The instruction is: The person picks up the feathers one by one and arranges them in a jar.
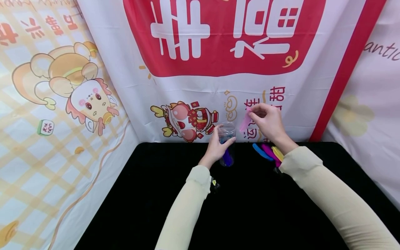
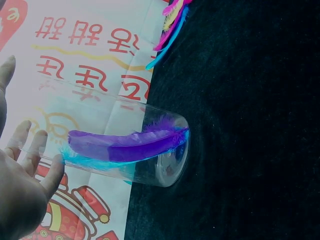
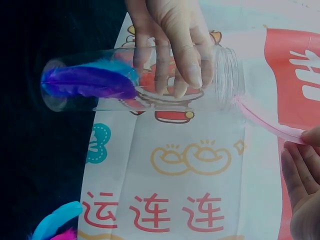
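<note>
A clear, wide-mouthed jar (image 1: pixel 227 127) stands upright near the table's far edge, my left hand (image 1: pixel 215 147) gripping its upper part, thumb and fingers around the wall. Inside lie a purple feather (image 2: pixel 120 145) and a light blue feather (image 2: pixel 95 162), both reaching down to the jar's base. Up and to the right of the jar, my right hand (image 1: pixel 269 122) pinches a pink feather (image 1: pixel 246 121) by one end between thumb and fingers. In the right wrist view the free tip of this pink feather overlaps the jar's threaded rim (image 3: pixel 229 77).
On the black table (image 1: pixel 250 208), beneath my right wrist, lies a bunch of feathers: a blue one (image 1: pixel 261 152), a magenta one (image 1: pixel 270 153) and a yellow one (image 1: pixel 277 152). A printed white and red cloth (image 1: pixel 193 83) hangs right behind the table's far edge.
</note>
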A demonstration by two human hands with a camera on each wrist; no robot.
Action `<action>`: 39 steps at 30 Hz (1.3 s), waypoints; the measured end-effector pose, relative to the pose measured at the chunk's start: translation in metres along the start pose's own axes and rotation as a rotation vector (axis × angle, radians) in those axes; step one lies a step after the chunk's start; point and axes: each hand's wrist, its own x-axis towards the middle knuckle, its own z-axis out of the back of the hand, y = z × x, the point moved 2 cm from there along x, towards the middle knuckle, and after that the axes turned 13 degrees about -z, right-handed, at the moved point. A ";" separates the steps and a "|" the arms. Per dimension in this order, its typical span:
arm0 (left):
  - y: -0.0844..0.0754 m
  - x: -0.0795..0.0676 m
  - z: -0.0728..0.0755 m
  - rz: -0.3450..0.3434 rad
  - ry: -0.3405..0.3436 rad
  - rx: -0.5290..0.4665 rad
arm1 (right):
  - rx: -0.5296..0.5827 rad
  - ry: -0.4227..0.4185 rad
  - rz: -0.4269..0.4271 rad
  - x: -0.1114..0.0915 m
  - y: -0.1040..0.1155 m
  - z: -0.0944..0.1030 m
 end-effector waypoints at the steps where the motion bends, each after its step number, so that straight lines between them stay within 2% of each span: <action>1: 0.000 0.000 0.000 0.000 0.000 -0.001 | 0.001 -0.002 0.002 0.000 0.001 0.000; 8: 0.000 0.000 0.000 0.002 0.000 0.027 | 0.022 -0.012 0.009 0.002 0.003 -0.002; 18: -0.001 -0.001 0.000 0.008 0.000 0.014 | 0.036 -0.051 0.030 0.005 0.006 -0.004; 26: -0.001 -0.001 0.000 0.010 0.002 0.015 | 0.051 -0.047 0.031 0.005 0.010 -0.007; 39: -0.002 -0.001 0.000 -0.001 0.000 0.010 | 0.031 -0.072 0.055 0.007 0.013 -0.013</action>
